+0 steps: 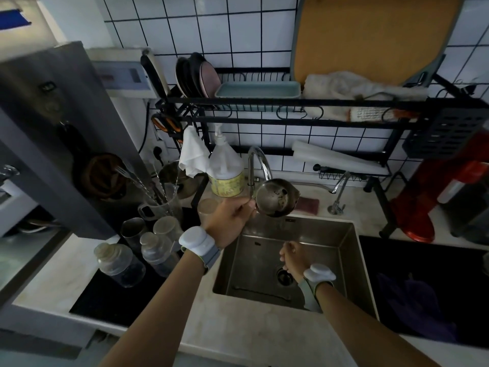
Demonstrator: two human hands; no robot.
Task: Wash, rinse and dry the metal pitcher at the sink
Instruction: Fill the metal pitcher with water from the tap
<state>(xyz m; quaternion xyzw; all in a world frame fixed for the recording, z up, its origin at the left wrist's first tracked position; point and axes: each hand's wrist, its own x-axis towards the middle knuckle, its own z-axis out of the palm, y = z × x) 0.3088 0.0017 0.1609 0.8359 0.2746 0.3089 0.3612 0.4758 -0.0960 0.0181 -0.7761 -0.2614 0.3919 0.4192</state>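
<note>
Left hand has a closed grip on the metal pitcher, tipped mouth-toward-us under the faucet, far edge of sink. Right hand loosely curled, empty, over the basin. Looks like the rinse stage, dark residue inside; next probably needs water on. Pale stone table, dim tiled kitchen.

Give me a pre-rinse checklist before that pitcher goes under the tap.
1. Pitcher gripped by left hand at its handle: ok.
2. Pitcher over the sink: ok.
3. Pitcher mouth under tap spout: ok, close below it.
4. Water running: cannot tell, no stream visible.
5. Pitcher clean inside: not ok, dark specks show.
6. Right hand free to turn the tap: ok, empty above the drain.
</note>
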